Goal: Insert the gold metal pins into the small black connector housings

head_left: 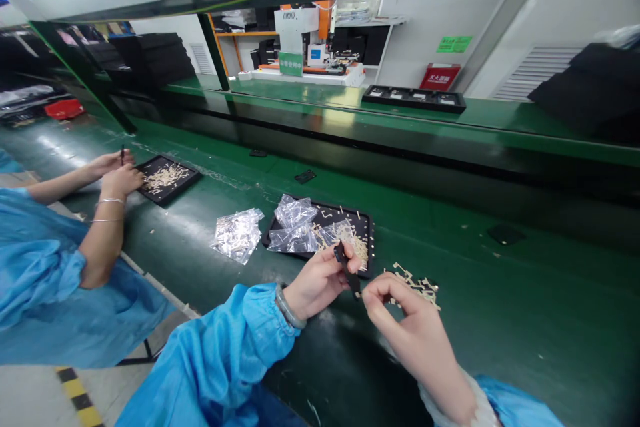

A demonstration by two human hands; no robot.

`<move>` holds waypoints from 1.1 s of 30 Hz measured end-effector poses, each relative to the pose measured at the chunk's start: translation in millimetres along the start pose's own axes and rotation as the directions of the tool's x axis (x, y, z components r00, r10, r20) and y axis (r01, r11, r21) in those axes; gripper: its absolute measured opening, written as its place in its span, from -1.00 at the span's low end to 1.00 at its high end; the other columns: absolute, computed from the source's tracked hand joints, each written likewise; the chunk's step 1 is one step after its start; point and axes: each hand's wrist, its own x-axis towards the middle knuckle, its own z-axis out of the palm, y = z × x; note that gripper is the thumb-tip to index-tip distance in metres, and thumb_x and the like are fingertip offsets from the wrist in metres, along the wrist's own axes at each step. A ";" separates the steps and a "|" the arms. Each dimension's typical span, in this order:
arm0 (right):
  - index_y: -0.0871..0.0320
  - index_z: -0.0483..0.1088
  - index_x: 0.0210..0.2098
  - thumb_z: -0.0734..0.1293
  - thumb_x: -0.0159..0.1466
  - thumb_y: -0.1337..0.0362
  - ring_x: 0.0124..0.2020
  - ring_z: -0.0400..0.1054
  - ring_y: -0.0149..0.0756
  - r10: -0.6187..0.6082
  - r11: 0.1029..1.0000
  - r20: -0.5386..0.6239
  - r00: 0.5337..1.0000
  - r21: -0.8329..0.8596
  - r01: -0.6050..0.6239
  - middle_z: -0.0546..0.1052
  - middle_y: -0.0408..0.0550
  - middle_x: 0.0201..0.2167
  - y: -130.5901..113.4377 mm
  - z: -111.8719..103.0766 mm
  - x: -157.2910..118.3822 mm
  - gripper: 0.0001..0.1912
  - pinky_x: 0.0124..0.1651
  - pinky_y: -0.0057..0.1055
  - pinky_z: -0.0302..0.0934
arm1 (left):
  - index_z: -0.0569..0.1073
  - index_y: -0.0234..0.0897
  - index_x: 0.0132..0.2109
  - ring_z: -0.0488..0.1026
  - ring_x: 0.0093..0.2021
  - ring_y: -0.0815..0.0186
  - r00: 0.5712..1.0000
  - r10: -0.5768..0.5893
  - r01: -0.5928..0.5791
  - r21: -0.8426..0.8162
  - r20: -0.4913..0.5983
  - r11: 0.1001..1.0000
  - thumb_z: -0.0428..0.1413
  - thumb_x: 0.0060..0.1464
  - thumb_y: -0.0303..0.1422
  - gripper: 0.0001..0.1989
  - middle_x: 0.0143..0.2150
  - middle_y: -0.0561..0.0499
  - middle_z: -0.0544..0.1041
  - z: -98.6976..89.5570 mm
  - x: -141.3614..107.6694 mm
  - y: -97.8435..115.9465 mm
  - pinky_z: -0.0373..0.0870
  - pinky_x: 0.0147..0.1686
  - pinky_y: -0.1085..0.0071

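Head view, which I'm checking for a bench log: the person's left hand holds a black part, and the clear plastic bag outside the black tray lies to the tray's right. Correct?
Not quite: in the head view, the clear plastic bag lies to the black tray's left. The left hand does hold a black part.

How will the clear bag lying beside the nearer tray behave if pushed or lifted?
The bag is probably floppy, since its film is wrinkled. Its glossy surface may be slippery. Lying flat on the bench, it seems more apt to slide than roll.
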 end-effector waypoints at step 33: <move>0.12 0.21 -0.50 0.23 0.18 0.43 -0.44 0.26 -0.36 -0.211 0.969 -0.093 0.973 -0.150 0.196 0.35 -0.16 -0.52 -0.2 5.3 -7.4 -0.84 -0.35 -0.40 0.13 | 0.31 -0.32 -0.34 0.17 -0.46 0.42 0.998 0.069 -0.069 -0.009 0.001 0.998 0.19 -0.09 -0.37 -0.79 -0.47 0.07 0.24 3.7 -1.1 1.7 0.10 -0.44 0.50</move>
